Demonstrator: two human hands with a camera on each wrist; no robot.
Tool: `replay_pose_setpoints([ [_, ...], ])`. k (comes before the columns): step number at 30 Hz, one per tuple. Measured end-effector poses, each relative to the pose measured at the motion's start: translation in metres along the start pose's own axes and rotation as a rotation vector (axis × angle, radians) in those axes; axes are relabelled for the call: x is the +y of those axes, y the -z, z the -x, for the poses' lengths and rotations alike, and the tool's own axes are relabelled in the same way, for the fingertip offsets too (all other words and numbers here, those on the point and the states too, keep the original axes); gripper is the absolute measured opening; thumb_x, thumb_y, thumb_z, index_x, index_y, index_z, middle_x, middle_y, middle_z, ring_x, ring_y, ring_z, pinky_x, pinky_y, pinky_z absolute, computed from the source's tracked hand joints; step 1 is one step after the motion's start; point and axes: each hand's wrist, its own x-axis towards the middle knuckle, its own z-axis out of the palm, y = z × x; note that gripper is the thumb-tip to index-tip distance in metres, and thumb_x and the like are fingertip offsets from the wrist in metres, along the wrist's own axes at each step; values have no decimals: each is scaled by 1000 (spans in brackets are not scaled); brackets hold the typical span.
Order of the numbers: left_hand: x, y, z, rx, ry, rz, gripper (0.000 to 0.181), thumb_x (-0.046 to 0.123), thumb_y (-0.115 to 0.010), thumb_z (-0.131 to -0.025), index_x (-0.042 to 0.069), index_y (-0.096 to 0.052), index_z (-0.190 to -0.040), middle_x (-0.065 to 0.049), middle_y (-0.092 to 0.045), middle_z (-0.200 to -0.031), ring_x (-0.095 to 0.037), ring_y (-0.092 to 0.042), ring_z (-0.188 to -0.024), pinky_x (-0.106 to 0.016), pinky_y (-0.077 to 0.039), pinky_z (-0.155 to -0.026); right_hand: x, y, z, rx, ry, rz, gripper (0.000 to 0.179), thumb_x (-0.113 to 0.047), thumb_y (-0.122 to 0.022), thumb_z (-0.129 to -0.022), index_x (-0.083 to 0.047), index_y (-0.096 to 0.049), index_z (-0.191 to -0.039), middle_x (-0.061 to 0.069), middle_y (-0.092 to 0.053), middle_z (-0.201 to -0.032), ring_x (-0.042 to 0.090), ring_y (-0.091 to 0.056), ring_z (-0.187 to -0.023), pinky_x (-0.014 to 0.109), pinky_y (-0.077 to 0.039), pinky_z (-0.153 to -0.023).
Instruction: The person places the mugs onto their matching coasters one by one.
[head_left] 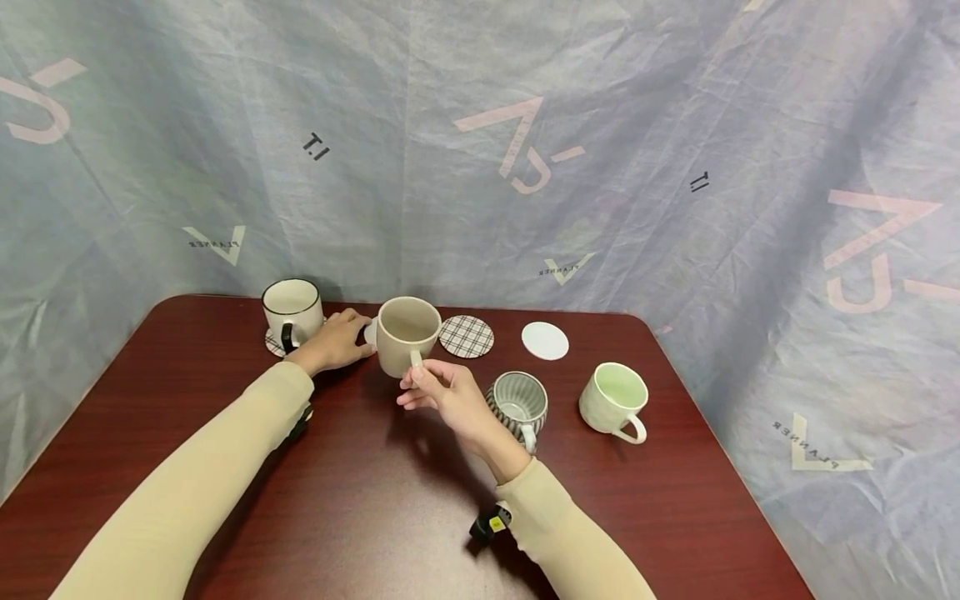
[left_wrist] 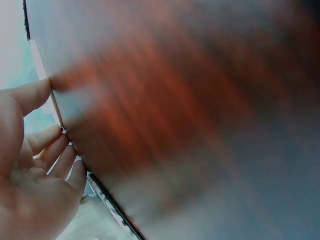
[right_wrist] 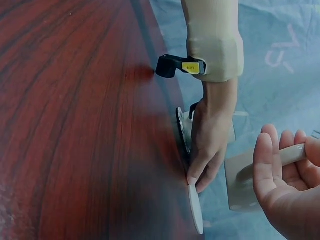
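Observation:
By its handle, my right hand [head_left: 450, 400] pinches a beige mug [head_left: 401, 350], raised above the table in the right wrist view. Behind the mug in the head view, a plain white coaster [right_wrist: 196, 210] lies flat, mostly hidden there. My left hand [head_left: 337, 340] reaches to that coaster's left side, its thumb [right_wrist: 192, 175] at the edge and its fingers spread on the tabletop. Just left of this hand, a white mug [head_left: 292, 302] with a black rim and handle stands on a plaid coaster [head_left: 275, 342].
Right of the beige mug lie another plaid coaster [head_left: 467, 337] and a white coaster [head_left: 545, 341]. A grey ribbed mug [head_left: 517, 400] stands beside my right wrist, and a pale green mug [head_left: 611, 400] farther right. A printed cloth [head_left: 405, 167] hangs behind the dark red table [head_left: 337, 500].

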Motion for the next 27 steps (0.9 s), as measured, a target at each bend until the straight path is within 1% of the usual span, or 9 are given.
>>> replay_pose_setpoints([
  [4, -1, -1, 0, 6, -3, 3, 63, 29, -71, -102, -10, -53, -148, -32, -51, -146, -52, -47, -133, -65, -40, -113, 2, 0, -6, 6, 13, 12, 32, -13, -55, -112, 18, -63, -113, 6, -69, -99, 16, -75, -87, 38, -63, -87],
  [11, -6, -6, -2, 20, -16, 22, 66, 32, -70, -101, -10, -52, -148, -33, -50, -145, -53, -45, -134, -65, -39, -113, 5, 0, -16, 32, 32, 35, 32, -13, -54, -112, 18, -63, -113, 7, -70, -99, 16, -75, -87, 37, -63, -85],
  [15, -6, -4, -1, 27, -22, 15, 65, 31, -70, -101, -10, -52, -147, -33, -50, -145, -53, -46, -133, -66, -40, -111, 7, 0, -21, 37, 25, 36, 33, -14, -54, -112, 19, -62, -114, 8, -69, -99, 16, -74, -88, 37, -63, -86],
  [22, -8, -6, -3, 17, -17, 21, 65, 30, -69, -101, -9, -52, -149, -33, -49, -146, -52, -45, -134, -65, -38, -113, 11, -1, -29, 52, 20, 45, 32, -14, -55, -112, 17, -62, -114, 8, -69, -99, 20, -75, -91, 42, -62, -90],
  [27, -5, -4, 0, 33, -21, 13, 63, 29, -69, -99, -10, -54, -146, -33, -51, -144, -53, -47, -132, -65, -39, -112, 14, -2, -36, 66, 16, 45, 31, -13, -55, -112, 17, -63, -114, 9, -69, -100, 17, -75, -88, 40, -63, -89],
])
